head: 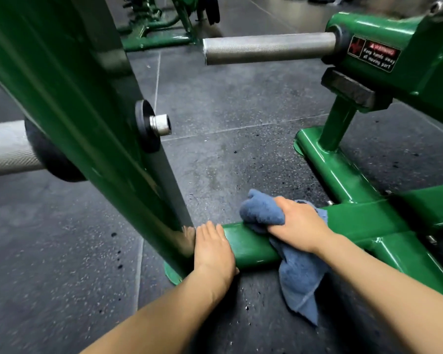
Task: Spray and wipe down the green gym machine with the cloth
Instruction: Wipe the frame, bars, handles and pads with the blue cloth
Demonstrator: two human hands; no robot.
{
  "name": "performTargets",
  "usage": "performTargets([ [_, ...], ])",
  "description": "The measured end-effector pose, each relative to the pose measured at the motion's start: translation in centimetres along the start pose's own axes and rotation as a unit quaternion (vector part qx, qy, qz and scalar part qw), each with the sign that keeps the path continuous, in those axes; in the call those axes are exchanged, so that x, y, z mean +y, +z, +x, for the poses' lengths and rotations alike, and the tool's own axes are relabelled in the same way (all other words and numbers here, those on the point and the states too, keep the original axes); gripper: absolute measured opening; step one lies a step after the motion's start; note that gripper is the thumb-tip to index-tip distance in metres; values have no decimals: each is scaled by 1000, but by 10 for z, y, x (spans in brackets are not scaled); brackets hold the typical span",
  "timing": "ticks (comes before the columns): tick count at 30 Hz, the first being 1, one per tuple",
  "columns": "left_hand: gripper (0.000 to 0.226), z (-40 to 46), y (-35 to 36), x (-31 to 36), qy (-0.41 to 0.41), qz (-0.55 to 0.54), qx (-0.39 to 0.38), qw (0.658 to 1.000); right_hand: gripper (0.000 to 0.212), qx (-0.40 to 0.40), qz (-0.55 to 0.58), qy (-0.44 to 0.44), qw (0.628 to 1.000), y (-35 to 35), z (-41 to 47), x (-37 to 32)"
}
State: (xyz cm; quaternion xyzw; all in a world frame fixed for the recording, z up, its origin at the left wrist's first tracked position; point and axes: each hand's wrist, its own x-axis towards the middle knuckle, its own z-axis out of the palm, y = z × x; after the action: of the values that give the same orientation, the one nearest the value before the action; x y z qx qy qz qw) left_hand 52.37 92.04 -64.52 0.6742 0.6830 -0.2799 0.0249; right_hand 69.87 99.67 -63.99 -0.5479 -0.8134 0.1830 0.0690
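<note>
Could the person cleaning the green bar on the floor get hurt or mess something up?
Maybe, in two ways. The left hand lies flat on the low green bar, right where the slanted green post meets it, so fingers might get pinched if the post is a moving part; a warning sticker mentions moving parts. Also, the blue cloth in the right hand hangs down to the speckled floor, where it could pick up grit and smear it on the bar.

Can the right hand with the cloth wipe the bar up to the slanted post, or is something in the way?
Probably not: the left hand rests on the green bar between the blue cloth and the post.
</note>
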Motion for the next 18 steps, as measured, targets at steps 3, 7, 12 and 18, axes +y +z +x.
performTargets([
  [3, 82, -7, 10, 6, -6, -9, 4, 1000, 44, -59, -45, 74, 994, -3, 21, -14],
  [7, 56, -14, 19, 11, -13, -47, 29, 998, 47, -119, -20, 45, 992, 10, 38, -59],
  [12, 53, -27, 26, 13, 20, -41, 80, 996, 34, -118, 14, -37, 992, 27, 31, -95],
  [18, 71, -48, 49, 16, 80, -53, 127, 987, 40, -40, 77, -102, 991, 24, 1, -38],
])
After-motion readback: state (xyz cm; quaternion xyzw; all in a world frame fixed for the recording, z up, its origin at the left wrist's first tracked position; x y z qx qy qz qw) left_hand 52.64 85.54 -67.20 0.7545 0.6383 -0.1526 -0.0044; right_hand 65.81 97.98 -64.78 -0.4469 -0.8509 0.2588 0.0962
